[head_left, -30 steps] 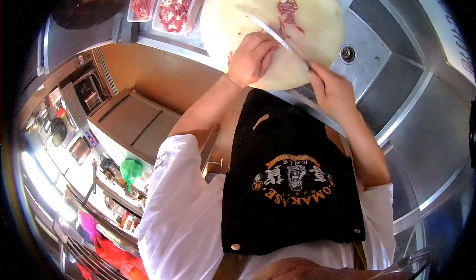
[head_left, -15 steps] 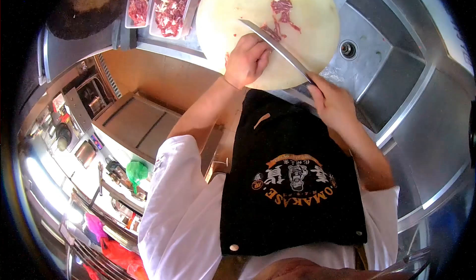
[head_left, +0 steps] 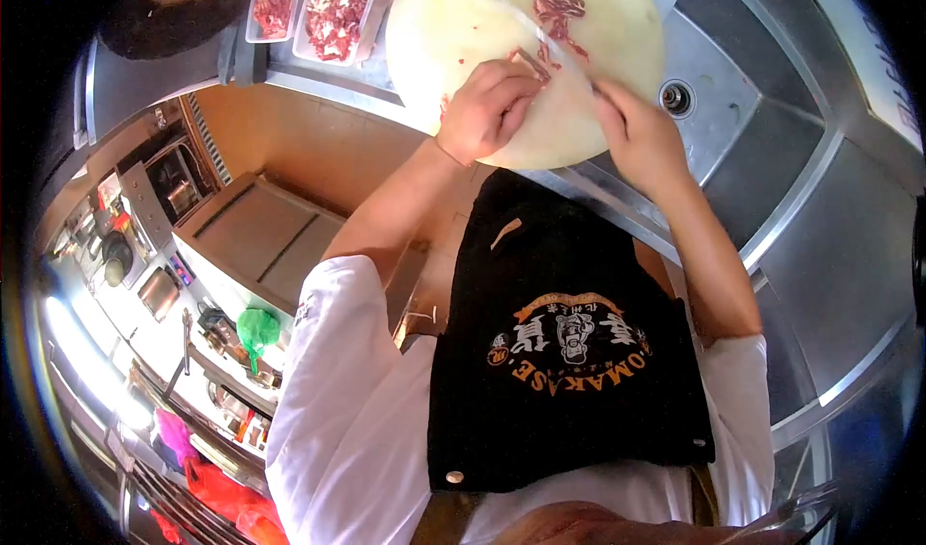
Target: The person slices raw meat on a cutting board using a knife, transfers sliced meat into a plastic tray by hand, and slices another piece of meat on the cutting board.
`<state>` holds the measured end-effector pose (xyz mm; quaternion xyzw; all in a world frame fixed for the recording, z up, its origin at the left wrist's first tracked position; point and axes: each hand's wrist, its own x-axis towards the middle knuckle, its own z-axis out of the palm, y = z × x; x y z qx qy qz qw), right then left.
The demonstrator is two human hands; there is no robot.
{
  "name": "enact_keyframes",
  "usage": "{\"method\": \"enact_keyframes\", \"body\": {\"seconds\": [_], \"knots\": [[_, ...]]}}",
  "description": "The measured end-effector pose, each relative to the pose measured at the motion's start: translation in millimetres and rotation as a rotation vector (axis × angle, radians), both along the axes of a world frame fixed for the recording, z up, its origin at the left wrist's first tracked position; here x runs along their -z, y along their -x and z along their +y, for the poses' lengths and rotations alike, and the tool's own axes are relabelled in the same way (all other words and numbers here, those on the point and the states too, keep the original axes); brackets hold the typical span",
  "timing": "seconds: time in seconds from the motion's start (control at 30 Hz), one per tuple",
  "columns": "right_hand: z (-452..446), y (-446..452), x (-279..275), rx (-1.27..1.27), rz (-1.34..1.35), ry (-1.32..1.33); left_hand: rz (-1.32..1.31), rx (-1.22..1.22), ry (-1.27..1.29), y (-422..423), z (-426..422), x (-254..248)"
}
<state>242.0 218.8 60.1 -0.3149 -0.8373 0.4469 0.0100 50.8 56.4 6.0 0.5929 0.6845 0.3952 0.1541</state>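
Note:
My right hand [head_left: 644,138] is closed around the handle of a knife [head_left: 555,43]. Its long blade, blurred by motion, slants up and left over the round cutting board [head_left: 429,24]. On the board, the bent fingers of my left hand [head_left: 494,111] press on a small strip of raw meat [head_left: 531,65], left of the blade. A larger piece of red meat [head_left: 559,7] lies farther back, with thin scraps trailing from it toward the blade. The lower blade edge and the handle are partly hidden by blur and by my fingers.
Two clear plastic containers of cut meat [head_left: 333,10] stand left of the board. A steel sink [head_left: 728,130] with a drain [head_left: 677,98] lies to the right. A dark round pan-like object [head_left: 174,14] sits at far left. The counter edge [head_left: 338,109] runs in front of me.
The knife has moved up and right, its blade steeper and now blurred. My right hand has shifted slightly up. My left hand has moved a little right, its fingers reaching the meat strip.

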Motion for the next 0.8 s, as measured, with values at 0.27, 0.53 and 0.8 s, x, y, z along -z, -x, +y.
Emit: {"method": "enact_keyframes", "body": {"seconds": [0.27, 0.53, 0.8], "knots": [[-33.5, -68.9, -33.2, -0.09, -0.207, -0.018, 0.042, -0.018, 0.035, -2.9, -0.1, 7.3], [-33.3, -49.7, -18.0, -0.069, -0.196, 0.096, 0.028, -0.016, 0.076, -4.8, 1.2, 3.2], [-13.0, 45.6, 62.1, -0.072, 0.053, 0.049, 0.027, 0.015, 0.007, -3.3, 4.4, 2.1]]}}
